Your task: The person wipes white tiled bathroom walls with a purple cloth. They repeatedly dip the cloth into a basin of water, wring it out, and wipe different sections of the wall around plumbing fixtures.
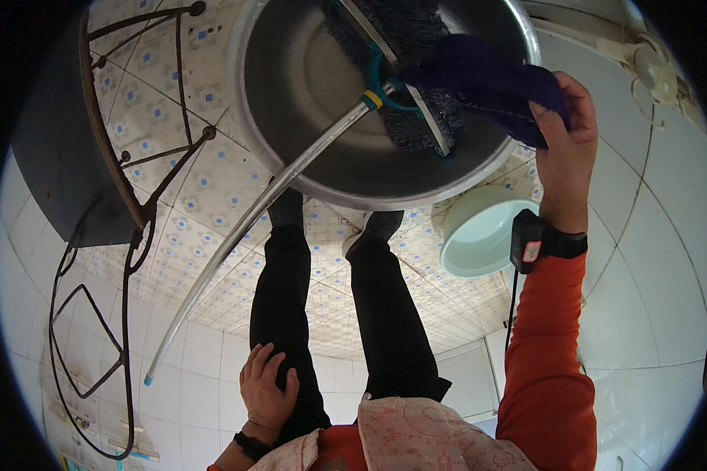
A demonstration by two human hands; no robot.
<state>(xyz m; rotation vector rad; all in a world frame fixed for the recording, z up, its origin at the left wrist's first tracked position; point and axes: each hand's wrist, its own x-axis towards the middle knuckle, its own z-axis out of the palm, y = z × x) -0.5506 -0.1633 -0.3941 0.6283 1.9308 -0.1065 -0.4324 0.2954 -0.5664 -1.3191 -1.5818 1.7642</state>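
My right hand point(565, 123) grips one end of a dark purple cloth point(483, 79) at the right rim of a large metal basin point(318, 191). The cloth stretches over to the middle of a flat mop head point(418, 112) with grey-blue fringe, which lies tilted inside the basin. From its teal and yellow joint a metal mop handle point(259, 203) runs over the near rim down to the lower left. My left hand point(269, 382) rests on my thigh with its fingers apart and nothing in it.
A pale green plastic basin point(486, 241) leans beside the metal one on the patterned tile floor point(194, 235). At the left is a folding chair point(82, 153) with a dark panel and rusty metal legs. Pipes point(648, 65) run along the white tiled wall point(642, 235) at the right.
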